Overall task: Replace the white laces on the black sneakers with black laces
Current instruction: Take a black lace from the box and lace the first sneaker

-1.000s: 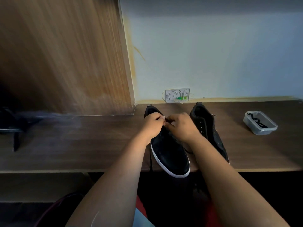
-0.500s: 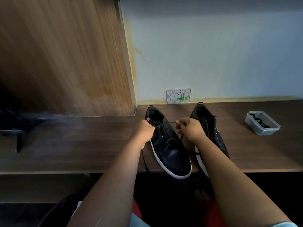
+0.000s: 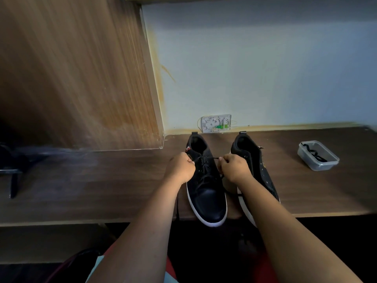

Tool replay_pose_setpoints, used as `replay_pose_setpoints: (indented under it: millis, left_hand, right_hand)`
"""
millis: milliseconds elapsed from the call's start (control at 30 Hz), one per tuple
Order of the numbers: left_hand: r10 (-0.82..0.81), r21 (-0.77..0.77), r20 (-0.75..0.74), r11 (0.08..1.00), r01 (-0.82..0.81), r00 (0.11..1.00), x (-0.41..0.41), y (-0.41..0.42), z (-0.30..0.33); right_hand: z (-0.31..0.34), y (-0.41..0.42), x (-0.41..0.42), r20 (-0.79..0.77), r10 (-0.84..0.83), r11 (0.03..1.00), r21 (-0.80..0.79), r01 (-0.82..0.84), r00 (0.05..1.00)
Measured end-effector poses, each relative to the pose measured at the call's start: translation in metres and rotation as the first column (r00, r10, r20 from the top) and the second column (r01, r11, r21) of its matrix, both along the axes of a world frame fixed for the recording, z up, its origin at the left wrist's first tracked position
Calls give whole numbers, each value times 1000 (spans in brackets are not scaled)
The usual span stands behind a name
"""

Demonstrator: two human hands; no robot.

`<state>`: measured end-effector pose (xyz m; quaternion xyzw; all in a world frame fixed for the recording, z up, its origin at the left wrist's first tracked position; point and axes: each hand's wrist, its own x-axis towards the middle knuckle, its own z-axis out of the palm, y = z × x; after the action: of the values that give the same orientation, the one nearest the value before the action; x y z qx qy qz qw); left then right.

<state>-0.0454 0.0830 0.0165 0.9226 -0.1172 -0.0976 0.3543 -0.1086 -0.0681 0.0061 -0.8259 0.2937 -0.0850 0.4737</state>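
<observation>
Two black sneakers with white soles stand side by side on the dark wooden desk (image 3: 102,186), toes toward me. The left sneaker (image 3: 206,193) carries a black lace (image 3: 206,159) through its eyelets. My left hand (image 3: 180,168) pinches one end of that lace at the shoe's left side. My right hand (image 3: 234,167) pinches the other end at its right side, and the lace runs taut between them across the top eyelets. The right sneaker (image 3: 257,166) shows bare eyelets and lies partly behind my right forearm.
A clear plastic tub (image 3: 318,155) holding a black lace sits at the right of the desk. A white wall socket box (image 3: 216,123) is behind the shoes. A wooden panel (image 3: 77,74) rises at the back left. Dark objects (image 3: 12,160) stand at the far left.
My hands were together over the left sneaker's top; they have moved apart sideways, pulling the black lace taut between them. The view has shifted slightly.
</observation>
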Motion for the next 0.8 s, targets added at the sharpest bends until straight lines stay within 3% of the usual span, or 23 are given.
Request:
replay_pose_setpoints:
  millis: [67, 100, 167, 200, 267, 300, 333, 367, 400, 433, 467, 500, 667, 733, 800]
  left_hand:
    - [-89, 2, 38, 996, 89, 995, -8, 0, 14]
    - [-129, -33, 24, 991, 129, 991, -13, -1, 22]
    - [-212, -95, -96, 974, 204, 972, -23, -3, 33]
    - [-257, -69, -179, 966, 249, 950, -27, -2, 35]
    - [-276, 143, -256, 937, 319, 926, -28, 1, 34]
    - [-230, 307, -177, 911, 276, 957, -25, 2, 34]
    - [-142, 398, -20, 907, 138, 990, -20, 3, 32]
    - [-52, 347, 108, 938, 11, 993, -15, 2, 32]
    - [33, 169, 115, 984, -52, 993, -8, -1, 30]
    - [67, -60, 0, 996, -67, 998, -4, -5, 29]
    - [46, -249, -155, 965, -84, 987, -4, -10, 30]
    - [9, -345, -272, 933, -106, 962, -2, -15, 28]
    - [-37, -317, -443, 941, -118, 896, 0, -18, 21]
    - [-40, -330, -494, 933, -145, 869, 1, -14, 25]
    - [-59, -349, -555, 922, -168, 830, 3, -11, 27]
  right_hand:
    - [15, 5, -2, 67, -5, 977, 213, -10, 998]
    - [22, 9, -5, 116, -1, 912, 408, -47, 993]
    - [34, 18, -9, 158, 52, 686, 712, -151, 986]
    - [35, 22, -11, 154, 96, 620, 763, -180, 983]
    - [35, 32, -13, 155, 85, 570, 803, -176, 984]
    - [34, 37, -11, 157, 50, 587, 795, -156, 986]
    - [32, 40, -9, 177, 41, 681, 715, -157, 983]
    - [28, 40, -8, 184, 68, 830, 535, -158, 980]
    - [24, 39, -8, 167, 123, 954, 252, -163, 978]
    - [22, 38, -7, 137, 193, 981, -45, -188, 972]
    - [18, 37, -7, 116, 270, 936, -264, -232, 956]
    - [15, 38, -8, 110, 339, 878, -393, -272, 934]
    - [4, 33, -14, 86, 484, 795, -458, -397, 871]
    - [7, 27, -14, 46, 467, 832, -361, -421, 883]
    - [9, 19, -14, 64, 400, 914, -100, -393, 914]
